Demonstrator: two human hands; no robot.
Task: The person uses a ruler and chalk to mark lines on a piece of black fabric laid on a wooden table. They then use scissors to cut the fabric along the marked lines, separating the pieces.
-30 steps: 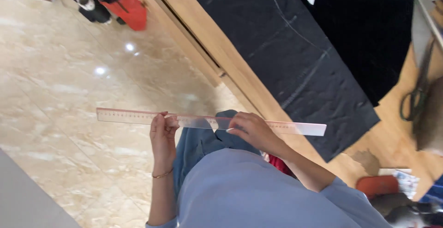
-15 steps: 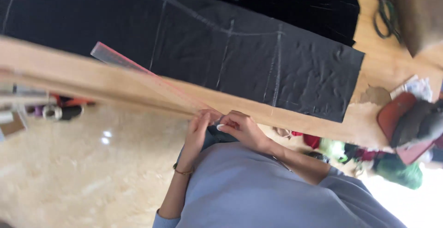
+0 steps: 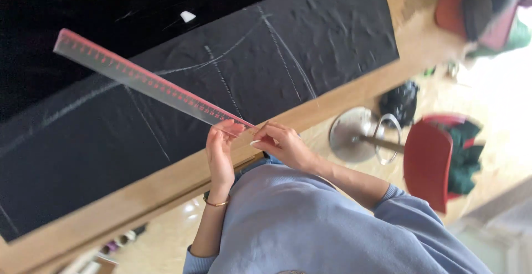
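My left hand (image 3: 220,153), with a thin bracelet on the wrist, grips the near end of a long clear ruler with red markings (image 3: 144,81). The fingertips of my right hand (image 3: 281,142) pinch that same end from the right. The ruler slants up and to the left, over a black cloth (image 3: 310,46) marked with white chalk lines. This cloth lies spread on a wooden table (image 3: 166,185). A small white piece of chalk (image 3: 188,16) rests farther up on the cloth.
The table's wooden edge runs slantwise just in front of my hands. To the right stand a red chair (image 3: 426,163) with green cloth on it, a round metal stool base (image 3: 353,135) and a black bag (image 3: 400,102) on the pale floor.
The view has swung from the floor onto the table. The ruler, held level over the floor before, now points out over the black cloth, and both hands have slid to its near end.
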